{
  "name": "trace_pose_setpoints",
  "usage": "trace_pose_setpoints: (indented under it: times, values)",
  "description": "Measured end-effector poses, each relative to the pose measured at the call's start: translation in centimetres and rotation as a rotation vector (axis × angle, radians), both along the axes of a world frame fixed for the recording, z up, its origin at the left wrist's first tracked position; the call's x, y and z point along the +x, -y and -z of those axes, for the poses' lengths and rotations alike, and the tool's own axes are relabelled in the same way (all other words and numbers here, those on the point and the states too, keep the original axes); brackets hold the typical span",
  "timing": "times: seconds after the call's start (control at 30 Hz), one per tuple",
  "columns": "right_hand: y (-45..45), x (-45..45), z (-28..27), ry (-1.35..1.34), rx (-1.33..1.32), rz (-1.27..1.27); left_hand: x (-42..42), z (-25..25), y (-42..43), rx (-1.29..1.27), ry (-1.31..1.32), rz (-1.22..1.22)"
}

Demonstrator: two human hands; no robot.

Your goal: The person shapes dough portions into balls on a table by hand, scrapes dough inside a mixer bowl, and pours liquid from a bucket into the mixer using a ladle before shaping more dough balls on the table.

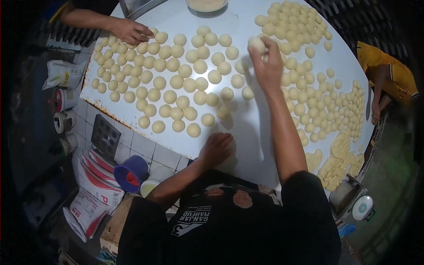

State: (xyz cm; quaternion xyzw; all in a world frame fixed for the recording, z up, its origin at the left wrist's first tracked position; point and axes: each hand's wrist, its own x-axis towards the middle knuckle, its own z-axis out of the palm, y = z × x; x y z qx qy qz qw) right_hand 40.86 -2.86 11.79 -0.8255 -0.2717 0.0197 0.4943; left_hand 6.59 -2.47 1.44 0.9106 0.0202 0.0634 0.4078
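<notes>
Many round dough balls point(200, 66) lie in loose rows over the left and middle of a white table point(247, 132). My right hand point(268, 62) is raised at the upper middle, its fingers closed round a pale dough ball point(256, 44). Near the front edge, my left hand point(216, 149) rests low on the table, fingers extended; nothing shows in it, though its palm is hidden. The nearest ball point(193, 130) lies up and left of it. Smaller balls point(304, 108) crowd the right side, above flattened dough pieces point(338, 165).
A co-worker's hand point(132, 31) touches dough balls at the upper left. Another person in yellow point(388, 73) is at the right edge. A bowl point(206, 5) stands at the back. Sacks point(95, 194), a blue bucket point(131, 172) and a scale point(362, 206) are around the table.
</notes>
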Motion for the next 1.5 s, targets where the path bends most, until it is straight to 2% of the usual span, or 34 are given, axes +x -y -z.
trace_pose_setpoints:
  times: [0.07,0.13,0.17,0.23,0.27,0.3,0.33,0.4,0.43,0.5,0.53,0.6,0.63,0.67,0.7,0.73,0.77,0.87,0.9,0.93,0.97,1.03,1.1,1.13,1.17,1.2,1.23,1.27,1.3,1.33,1.37,1.4,1.47,1.5]
  values:
    - [-2.5,1.1,3.8,-0.013,0.081,0.091,0.3,-0.6,-0.5,-0.095,-0.038,0.0]
    - [-2.5,2.1,5.2,0.486,-0.376,-0.022,1.7,-1.2,-2.0,-0.266,-0.043,0.004]
    - [-0.8,1.5,5.3,0.485,-0.251,-0.006,3.2,-1.5,-3.1,-0.165,0.044,-0.048]
    - [4.7,-4.0,4.0,0.272,-0.218,-0.089,9.7,-4.2,-6.3,0.006,0.213,-0.117]
    - [7.6,-7.6,4.8,0.291,-0.401,-0.086,14.5,-4.5,-8.1,0.085,0.306,-0.131]
    - [10.1,-10.7,4.5,0.136,-0.34,-0.115,19.6,-5.9,-9.6,-0.015,0.302,-0.226]
    - [12.9,-13.8,4.6,0.019,-0.333,-0.135,25.2,-6.8,-11.2,0.136,0.243,-0.166]
    - [17.5,-16.7,5.3,0.103,-0.454,-0.239,32.8,-4.3,-11.6,0.231,0.475,-0.179]
    - [18.8,-17.1,4.7,0.035,-0.442,-0.177,34.5,-2.6,-11.5,0.235,0.483,-0.171]
    - [20.4,-15.9,4.2,-0.029,-0.439,-0.056,36.3,0.1,-11.1,0.439,0.211,0.067]
    - [20.6,-13.9,4.1,-0.026,-0.453,0.001,36.0,-1.5,-10.7,0.457,0.214,0.079]
    - [18.2,-7.8,2.7,0.14,-0.318,0.034,32.5,-6.2,-9.4,0.196,0.291,-0.064]
    - [16.3,-4.5,1.7,0.114,-0.352,0.06,29.5,-7.4,-8.6,0.211,0.348,-0.08]
    - [14.1,-1.3,2.0,0.272,-0.193,0.052,25.6,-8.5,-7.7,0.225,0.402,-0.096]
    - [11.2,1.6,1.2,0.346,-0.198,0.033,21.1,-8.5,-6.3,0.288,0.383,-0.082]
    - [8.2,4.5,0.7,0.429,-0.197,0.007,18.4,-9.0,-5.2,0.256,-0.373,0.116]
    - [5.7,7.1,1.8,0.437,-0.164,0.0,13.4,-6.2,-3.9,-0.006,-0.049,0.036]
    - [1.3,11.5,6.4,0.679,-0.314,-0.1,5.8,-5.9,-1.8,0.176,-0.221,0.278]
    - [0.9,11.9,6.6,0.633,-0.432,-0.17,6.2,-5.4,-1.8,0.172,-0.211,0.262]
    - [0.9,11.9,7.0,0.576,-0.561,-0.243,6.1,-4.9,-1.3,0.162,-0.04,0.325]
    - [1.7,10.9,7.4,0.572,-0.577,-0.272,5.5,-4.5,-0.4,0.144,0.125,0.375]
    - [3.8,5.8,2.7,0.549,-0.356,-0.095,5.7,-1.9,0.2,0.05,0.145,0.362]
    - [10.1,-2.3,1.3,0.485,-0.419,-0.069,4.8,3.6,1.8,-0.09,0.09,0.45]
    - [15.4,-6.6,3.7,0.453,-0.548,-0.137,3.8,3.5,1.8,-0.092,0.115,0.432]
    - [19.9,-11.5,4.7,0.375,-0.578,-0.158,2.2,3.5,1.3,-0.038,0.142,0.465]
    - [23.6,-15.7,5.3,0.024,-0.972,-0.314,0.8,3.3,0.9,0.019,0.157,0.503]
    - [27.6,-19.3,5.1,-0.009,-0.886,-0.397,0.4,3.6,0.3,0.033,0.161,0.499]
    - [30.1,-20.8,5.4,-0.04,-0.788,-0.476,0.8,4.3,-1.0,0.205,0.016,0.615]
    - [30.5,-20.8,6.3,0.034,-0.751,-0.406,0.9,4.6,-2.0,0.369,-0.146,0.738]
    - [31.0,-21.0,7.1,0.084,-0.722,-0.337,4.1,0.5,-1.7,0.295,-0.189,0.573]
    - [31.4,-21.1,13.5,0.347,-0.693,-0.339,6.5,0.1,-0.2,0.198,0.104,0.335]
    - [27.7,-20.0,12.0,0.299,-0.779,-0.245,6.9,0.4,2.7,0.212,0.091,0.348]
    - [26.2,-23.6,18.3,0.058,-0.315,-0.06,5.5,1.1,7.7,0.201,-0.06,0.017]
    - [27.6,-24.9,16.8,0.061,-0.301,-0.049,2.1,1.0,8.8,0.096,-0.031,0.013]
